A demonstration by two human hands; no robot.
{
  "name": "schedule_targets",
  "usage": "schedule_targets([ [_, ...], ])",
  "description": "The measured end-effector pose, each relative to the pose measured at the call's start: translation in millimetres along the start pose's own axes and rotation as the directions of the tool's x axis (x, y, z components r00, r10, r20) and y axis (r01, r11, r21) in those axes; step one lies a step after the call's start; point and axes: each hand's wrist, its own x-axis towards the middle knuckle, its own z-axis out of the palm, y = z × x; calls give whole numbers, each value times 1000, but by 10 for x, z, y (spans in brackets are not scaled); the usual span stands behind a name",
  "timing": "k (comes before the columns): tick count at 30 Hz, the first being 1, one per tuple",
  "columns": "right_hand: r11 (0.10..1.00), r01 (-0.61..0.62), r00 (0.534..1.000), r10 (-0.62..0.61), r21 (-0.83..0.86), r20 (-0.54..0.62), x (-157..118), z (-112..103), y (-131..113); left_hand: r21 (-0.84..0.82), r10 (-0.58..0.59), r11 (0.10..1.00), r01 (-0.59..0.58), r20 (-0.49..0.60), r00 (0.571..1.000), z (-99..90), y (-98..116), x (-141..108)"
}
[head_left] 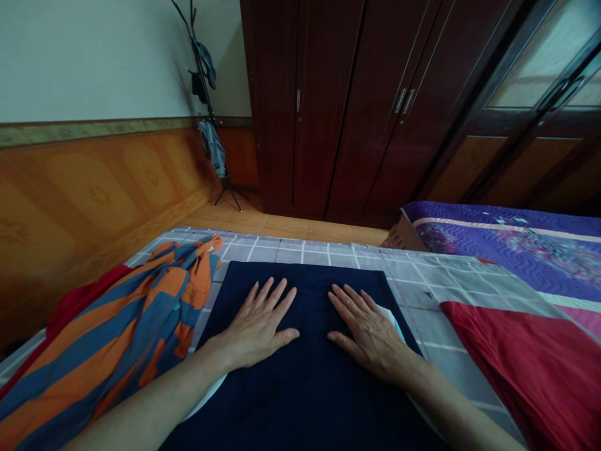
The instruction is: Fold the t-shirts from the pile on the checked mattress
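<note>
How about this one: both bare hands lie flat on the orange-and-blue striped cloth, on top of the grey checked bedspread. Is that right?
Not quite. The head view shows the left hand and right hand lying flat on the dark navy cloth. The orange-and-blue striped cloth lies beside it, to the left. The grey checked bedspread is underneath, as you said.

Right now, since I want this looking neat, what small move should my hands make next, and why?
Probably ease your right hand outward, drawing the dark navy cloth over the white fabric showing past its edge. That hand and your left hand both lie flat on the cloth, and the white shows right beside the right hand.
</note>
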Motion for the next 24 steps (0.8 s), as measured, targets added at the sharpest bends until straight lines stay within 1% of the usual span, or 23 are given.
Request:
schedule_targets([
  [4, 999, -33, 999, 34, -8, 8, 18, -16, 18, -13, -34, 999, 34, -12, 999, 11, -21, -2],
  [7, 1000, -20, 1000, 20, 6, -3, 18, -31, 3, -2, -15, 1000, 15, -40, 999, -19, -2, -12],
  [9, 1000, -9, 1000, 9, 17, -8, 13, -31, -1, 11, 50, 999, -49, -60, 997, -68, 67, 15],
  [11, 1000, -2, 1000, 3, 22, -14, 8, -24, 3, 15, 149, 989, -148, -62, 987, -128, 183, 94],
  [13, 1000, 2, 1000, -2, 23, -22, 6, -18, 11, 1, 237, 972, -237, -32, 971, -177, 313, 227],
  [15, 999, 11, 999, -10, 31, -30, 4, -15, 17, -17, 268, 963, -268, 14, 963, -193, 414, 386],
  [17, 999, 11, 999, -10, 41, -32, 2, -19, 14, -31, 239, 971, -237, 59, 969, -172, 456, 525],
  [19, 999, -6, 1000, 7, 45, -23, -3, -30, 4, -37, 183, 983, -181, 71, 980, -123, 441, 608],
  [21, 999, -32, 999, 33, 40, -11, -7, -44, -10, -40, 134, 990, -132, 53, 990, -70, 386, 627],
  [24, 996, -76, 997, 76, 39, -11, -11, -59, -30, -37, 69, 997, -69, 11, 998, -23, 258, 578],
])
